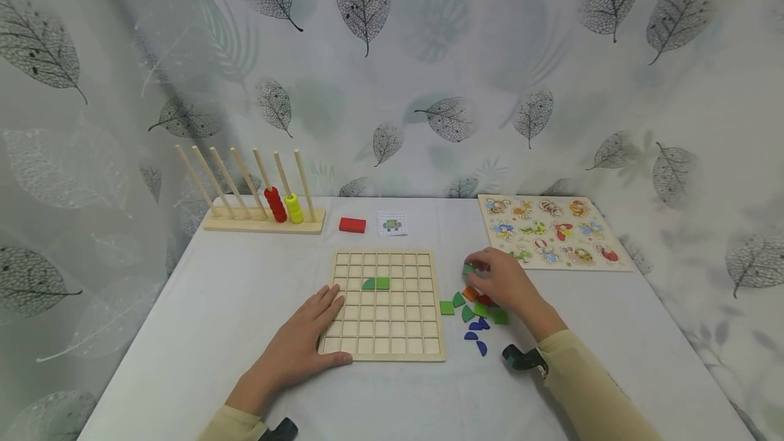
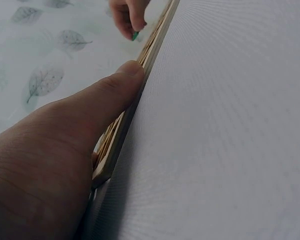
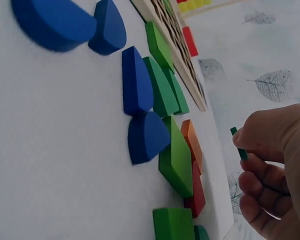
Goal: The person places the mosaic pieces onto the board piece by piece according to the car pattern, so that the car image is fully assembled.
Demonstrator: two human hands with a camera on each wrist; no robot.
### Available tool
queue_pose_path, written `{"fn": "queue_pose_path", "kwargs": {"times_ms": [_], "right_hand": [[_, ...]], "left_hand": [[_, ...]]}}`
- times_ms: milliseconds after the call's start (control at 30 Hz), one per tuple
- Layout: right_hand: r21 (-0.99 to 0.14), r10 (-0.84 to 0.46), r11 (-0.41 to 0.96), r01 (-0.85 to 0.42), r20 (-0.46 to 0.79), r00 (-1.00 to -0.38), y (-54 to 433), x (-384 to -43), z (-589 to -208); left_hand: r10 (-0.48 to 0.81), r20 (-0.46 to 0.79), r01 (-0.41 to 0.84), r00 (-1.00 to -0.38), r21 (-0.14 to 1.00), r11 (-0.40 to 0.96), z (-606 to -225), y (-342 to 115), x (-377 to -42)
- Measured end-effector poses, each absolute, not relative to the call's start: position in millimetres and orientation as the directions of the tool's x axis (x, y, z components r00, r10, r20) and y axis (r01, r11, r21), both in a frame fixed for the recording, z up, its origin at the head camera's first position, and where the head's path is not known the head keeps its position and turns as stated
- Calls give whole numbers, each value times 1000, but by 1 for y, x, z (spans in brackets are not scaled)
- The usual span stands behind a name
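Note:
My left hand [image 1: 300,339] lies at the lower left of a wooden grid board [image 1: 398,346], its fingers along the left side. In the left wrist view its thumb [image 2: 107,95] touches the board's near edge. A dark green quarter-circle block [image 1: 369,284] and a light green square block [image 1: 382,283] sit side by side in the grid. To the right of the board, my right hand [image 1: 502,281] pinches a small dark green block [image 3: 238,143] between thumb and fingertips, raised above the table. Below it lie loose green blocks [image 1: 448,307], an orange one [image 1: 469,293] and blue half-circles [image 1: 481,348].
A wooden peg stand [image 1: 263,222] with red and yellow beads stands at the back left. Behind the board lie a red block [image 1: 352,225] and a picture card [image 1: 392,224]. An insect puzzle board [image 1: 551,230] is at the back right, beyond my right hand.

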State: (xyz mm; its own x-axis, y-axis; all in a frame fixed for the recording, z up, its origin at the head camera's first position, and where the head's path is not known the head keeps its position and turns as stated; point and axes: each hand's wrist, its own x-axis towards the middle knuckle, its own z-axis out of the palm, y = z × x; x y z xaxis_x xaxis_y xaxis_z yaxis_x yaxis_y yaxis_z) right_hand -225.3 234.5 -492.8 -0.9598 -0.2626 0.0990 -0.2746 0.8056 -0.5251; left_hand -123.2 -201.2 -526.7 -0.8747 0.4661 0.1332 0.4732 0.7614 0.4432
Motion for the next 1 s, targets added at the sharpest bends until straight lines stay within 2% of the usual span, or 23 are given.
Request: {"fn": "queue_pose_path", "kwargs": {"times_ms": [467,1000], "right_hand": [[-558,-242,769,-312,197,-950,222,-219,-490],[-579,-276,730,-362,234,-932,196,-214,-481]], "left_hand": [[462,142,474,-875,440,763,-530,-201,-123],[465,119,466,-877,442,766,-528,-203,-124]]}}
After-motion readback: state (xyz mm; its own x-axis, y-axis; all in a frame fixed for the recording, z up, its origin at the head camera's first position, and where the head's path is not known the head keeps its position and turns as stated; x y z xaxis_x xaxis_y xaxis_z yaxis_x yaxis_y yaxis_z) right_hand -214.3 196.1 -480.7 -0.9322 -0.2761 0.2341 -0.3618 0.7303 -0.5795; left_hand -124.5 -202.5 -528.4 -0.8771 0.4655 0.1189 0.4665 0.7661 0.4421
